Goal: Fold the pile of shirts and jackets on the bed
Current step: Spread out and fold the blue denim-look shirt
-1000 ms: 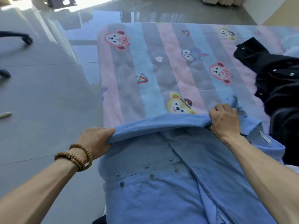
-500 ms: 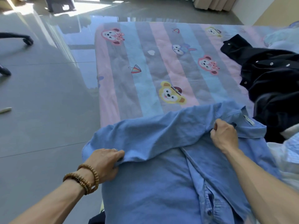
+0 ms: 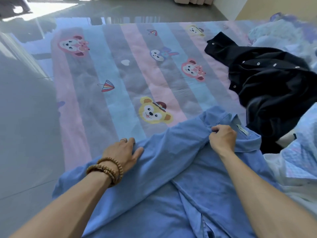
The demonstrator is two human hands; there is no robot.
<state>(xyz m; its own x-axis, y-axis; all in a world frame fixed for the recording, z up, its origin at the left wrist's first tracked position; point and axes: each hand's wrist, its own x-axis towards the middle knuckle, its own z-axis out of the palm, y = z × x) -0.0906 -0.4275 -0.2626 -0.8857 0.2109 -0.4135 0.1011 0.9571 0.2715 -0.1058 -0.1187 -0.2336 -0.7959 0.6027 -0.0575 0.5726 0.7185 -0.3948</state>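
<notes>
A blue denim shirt (image 3: 163, 182) lies spread on the near part of the bed, collar and label to the right, one sleeve laid across its body. My left hand (image 3: 124, 152), with bead bracelets at the wrist, rests flat on the sleeve near the shirt's upper left edge. My right hand (image 3: 222, 138) has curled fingers pinching the fabric just left of the collar. A black jacket (image 3: 267, 85) with metal snaps lies crumpled at the right of the bed.
The bed (image 3: 106, 66) has a pink, blue and grey striped cover with cartoon animals. Pale checked and white clothes (image 3: 298, 162) are piled at the right edge. A glossy grey tiled floor (image 3: 22, 131) runs along the bed's left side.
The sleeve has been brought across the shirt and laid down. My left hand moved up and right and flattened onto it. My right hand stayed near the collar.
</notes>
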